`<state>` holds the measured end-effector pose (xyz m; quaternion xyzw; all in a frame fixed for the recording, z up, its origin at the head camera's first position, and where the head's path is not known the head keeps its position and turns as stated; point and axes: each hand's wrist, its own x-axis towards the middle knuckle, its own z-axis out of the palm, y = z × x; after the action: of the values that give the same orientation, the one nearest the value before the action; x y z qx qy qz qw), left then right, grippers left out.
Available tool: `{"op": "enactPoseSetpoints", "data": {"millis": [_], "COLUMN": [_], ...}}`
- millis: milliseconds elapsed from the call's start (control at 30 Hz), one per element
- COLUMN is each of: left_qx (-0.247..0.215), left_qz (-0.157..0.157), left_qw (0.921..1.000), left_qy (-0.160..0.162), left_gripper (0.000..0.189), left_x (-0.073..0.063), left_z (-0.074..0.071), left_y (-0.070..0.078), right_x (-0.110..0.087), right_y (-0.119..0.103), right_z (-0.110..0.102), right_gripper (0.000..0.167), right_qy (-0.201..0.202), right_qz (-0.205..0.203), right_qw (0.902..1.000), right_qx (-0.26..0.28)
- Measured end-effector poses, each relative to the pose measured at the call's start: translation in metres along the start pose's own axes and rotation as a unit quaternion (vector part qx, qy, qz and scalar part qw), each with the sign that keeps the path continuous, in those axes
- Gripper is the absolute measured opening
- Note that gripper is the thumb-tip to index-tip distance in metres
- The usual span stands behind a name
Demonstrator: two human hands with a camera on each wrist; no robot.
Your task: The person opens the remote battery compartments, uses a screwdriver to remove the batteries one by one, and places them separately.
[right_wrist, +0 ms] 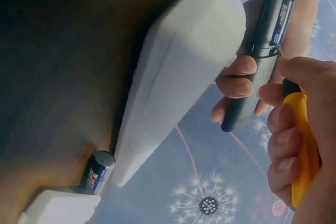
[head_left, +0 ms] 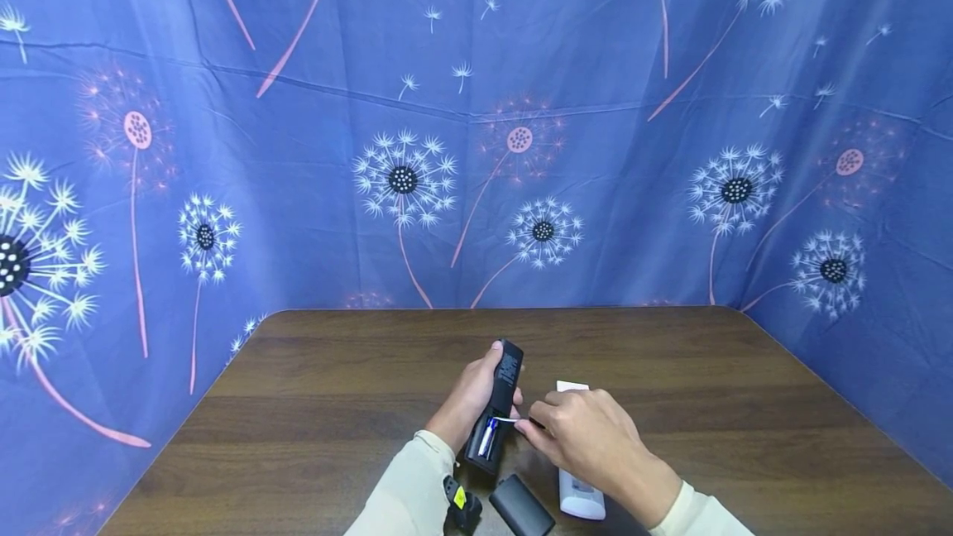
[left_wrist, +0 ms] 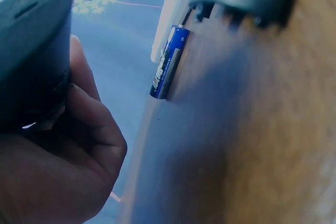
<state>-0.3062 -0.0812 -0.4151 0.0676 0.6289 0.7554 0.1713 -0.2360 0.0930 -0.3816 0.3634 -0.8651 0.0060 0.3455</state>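
My left hand point(head_left: 471, 394) grips a black remote control point(head_left: 508, 370), tilted with its back up and its battery bay uncovered. A blue-and-silver battery point(head_left: 487, 439) lies in the bay. In the right wrist view my right hand point(right_wrist: 286, 150) wraps round the yellow handle of a screwdriver point(right_wrist: 303, 145), its black collar near thumb and forefinger. The thin metal tip reaches the end of the battery at the bay's edge. Left-hand fingers point(right_wrist: 239, 85) curl round the remote's far side. Its buttons are turned away from the head view.
A white remote-shaped device point(head_left: 581, 499) lies on the wooden table point(head_left: 335, 404) under my right forearm. Nearer me is a black cover point(head_left: 521, 507). A loose blue battery point(left_wrist: 170, 64) lies on the table, and a small white piece point(right_wrist: 60, 208) is close to a battery point(right_wrist: 100, 171).
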Motion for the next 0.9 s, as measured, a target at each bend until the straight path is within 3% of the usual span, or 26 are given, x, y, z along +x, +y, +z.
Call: {"op": "enactPoseSetpoints", "data": {"millis": [233,467,700,900], "left_qx": [0.005,0.017,0.013,0.01], "left_qz": [-0.01,-0.002,0.007,0.009], "left_qw": [0.9999,0.9998,0.9998,0.9998], "left_qy": [0.001,0.005,0.009,0.014], "left_gripper": [0.067,0.067,0.066,0.068], "left_x": [-0.002,-0.001,0.001,0.002], "left_z": [0.0,0.001,0.0,0.0], "left_y": [-0.001,0.0,-0.001,-0.002], "right_x": [-0.004,-0.006,-0.009,-0.011], "right_y": [0.0,0.0,0.002,0.002], "right_z": [0.003,0.002,0.001,0.0], "right_gripper": [0.028,0.028,0.034,0.028], "right_qy": [0.005,-0.006,0.009,-0.003], "right_qz": [0.002,0.008,-0.001,0.011], "right_qw": [1.0,0.9998,0.9999,0.9998], "right_qx": [0.001,0.015,0.01,0.018]}}
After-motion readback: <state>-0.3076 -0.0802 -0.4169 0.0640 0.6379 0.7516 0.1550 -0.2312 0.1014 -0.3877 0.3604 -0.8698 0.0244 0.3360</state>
